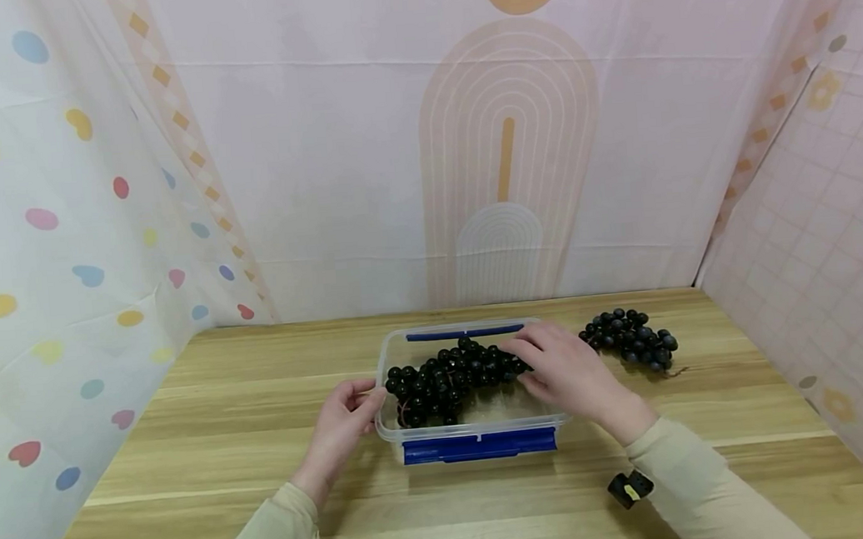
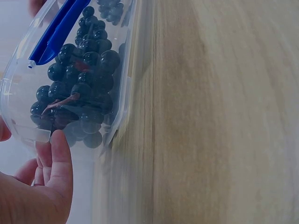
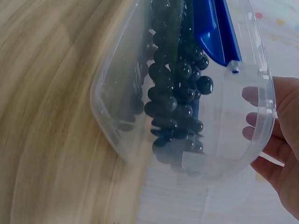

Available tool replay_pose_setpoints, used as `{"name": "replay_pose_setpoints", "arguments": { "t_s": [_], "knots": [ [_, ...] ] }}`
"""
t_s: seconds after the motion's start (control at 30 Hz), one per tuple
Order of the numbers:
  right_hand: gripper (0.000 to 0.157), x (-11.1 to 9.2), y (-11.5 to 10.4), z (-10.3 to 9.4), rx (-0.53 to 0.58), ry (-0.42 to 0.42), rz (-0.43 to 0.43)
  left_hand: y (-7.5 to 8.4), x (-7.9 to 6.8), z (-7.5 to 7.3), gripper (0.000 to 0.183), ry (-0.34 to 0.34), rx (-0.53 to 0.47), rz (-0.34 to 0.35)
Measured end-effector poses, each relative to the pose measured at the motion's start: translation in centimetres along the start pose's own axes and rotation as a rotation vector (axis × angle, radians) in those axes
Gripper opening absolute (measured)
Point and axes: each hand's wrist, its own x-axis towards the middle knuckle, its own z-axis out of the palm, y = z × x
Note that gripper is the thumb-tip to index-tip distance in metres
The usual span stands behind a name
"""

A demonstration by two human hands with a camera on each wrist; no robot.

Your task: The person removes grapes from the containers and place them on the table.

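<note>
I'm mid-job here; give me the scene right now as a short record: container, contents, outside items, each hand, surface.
Container: clear box, no lid on it, blue latches along its near and far sides
Contents: dark grapes; number of bunches unclear
Outside: another grape bunch to the box's right, toward the back
Left hand: holds the box's left end at the rim
Right hand: over the box's right end, fingertips by the grapes; contact uncertain
Surface: wood-grain table

Wood-grain table [image 1: 259, 382], patterned walls [image 1: 320, 185], apparently cloth.
</note>
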Motion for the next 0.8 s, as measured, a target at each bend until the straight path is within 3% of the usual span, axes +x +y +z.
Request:
{"name": "replay_pose_setpoints", "arguments": {
  "t_s": [0.27,0.8],
  "knots": [
    [0.052,0.7,-0.7,0.2,0.048,-0.024,-0.009,-0.1,0.2,0.1,0.034,0.002,-0.013,-0.005],
    [0.063,2.4,-1.8,-0.1,0.090,-0.217,0.040,0.1,0.0,0.0,0.035,-0.004,-0.026,-0.010]
  ]
}}
